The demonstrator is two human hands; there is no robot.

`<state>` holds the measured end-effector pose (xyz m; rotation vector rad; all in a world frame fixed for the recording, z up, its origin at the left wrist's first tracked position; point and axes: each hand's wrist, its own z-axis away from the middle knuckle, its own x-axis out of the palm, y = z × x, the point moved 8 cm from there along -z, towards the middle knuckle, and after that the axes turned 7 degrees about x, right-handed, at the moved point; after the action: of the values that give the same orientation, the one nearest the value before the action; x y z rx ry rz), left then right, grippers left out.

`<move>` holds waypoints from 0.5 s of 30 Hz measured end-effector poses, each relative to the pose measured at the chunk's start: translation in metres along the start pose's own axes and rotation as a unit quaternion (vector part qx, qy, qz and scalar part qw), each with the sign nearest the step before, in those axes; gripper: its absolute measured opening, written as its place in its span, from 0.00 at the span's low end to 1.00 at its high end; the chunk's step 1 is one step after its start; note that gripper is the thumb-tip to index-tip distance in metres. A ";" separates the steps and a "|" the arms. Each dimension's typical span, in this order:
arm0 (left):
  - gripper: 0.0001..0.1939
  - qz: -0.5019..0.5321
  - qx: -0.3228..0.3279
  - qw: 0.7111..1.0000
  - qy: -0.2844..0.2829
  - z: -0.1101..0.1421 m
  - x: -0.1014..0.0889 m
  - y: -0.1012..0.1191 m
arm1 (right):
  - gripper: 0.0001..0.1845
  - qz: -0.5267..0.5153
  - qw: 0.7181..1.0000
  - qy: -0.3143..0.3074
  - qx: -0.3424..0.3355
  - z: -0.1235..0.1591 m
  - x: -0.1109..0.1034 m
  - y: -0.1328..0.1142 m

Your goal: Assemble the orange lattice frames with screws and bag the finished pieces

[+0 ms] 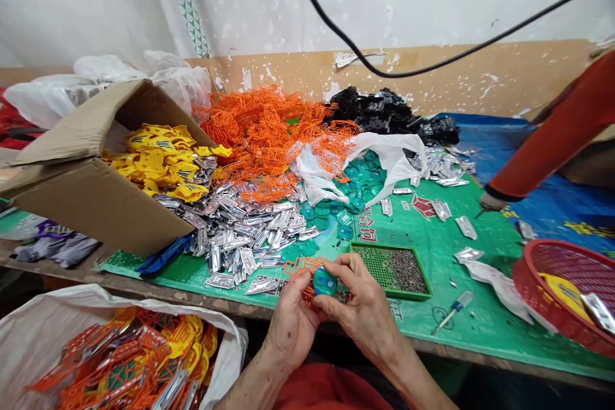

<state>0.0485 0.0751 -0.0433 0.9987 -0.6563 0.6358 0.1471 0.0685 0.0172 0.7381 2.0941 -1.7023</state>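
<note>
While R hand [359, 300] pinches it, teal pc [325, 282] looks glossy, see-thru.

Bright diffuse light; glints on metal pieces [247, 261]; edges stretched.

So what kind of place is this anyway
Likely a small assembly workshop: there are heaped orange plastic parts, a pile of silvery plates, and a green tray holding tiny bits.
</note>
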 end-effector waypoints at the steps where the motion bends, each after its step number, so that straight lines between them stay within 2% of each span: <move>1: 0.13 -0.001 0.002 1.000 -0.002 0.000 0.000 0.000 | 0.23 0.015 1.000 0.018 -0.014 0.002 -0.001 -0.003; 7: 0.17 -0.051 0.027 0.996 -0.061 0.002 0.011 0.002 | 0.18 0.091 0.988 0.088 -0.085 0.011 -0.004 -0.018; 10: 0.15 -0.079 0.031 0.993 -0.079 0.002 0.013 0.002 | 0.19 0.110 0.984 0.094 -0.103 0.014 -0.004 -0.020; 15: 0.14 -0.128 0.029 0.989 -0.069 0.002 0.008 -0.002 | 0.22 0.132 0.981 0.083 -0.117 0.019 0.002 -0.017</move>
<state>0.0547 0.0742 -0.0374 1.1658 -0.6200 0.3648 0.1344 0.0481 0.0258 1.0596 2.1427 -1.2680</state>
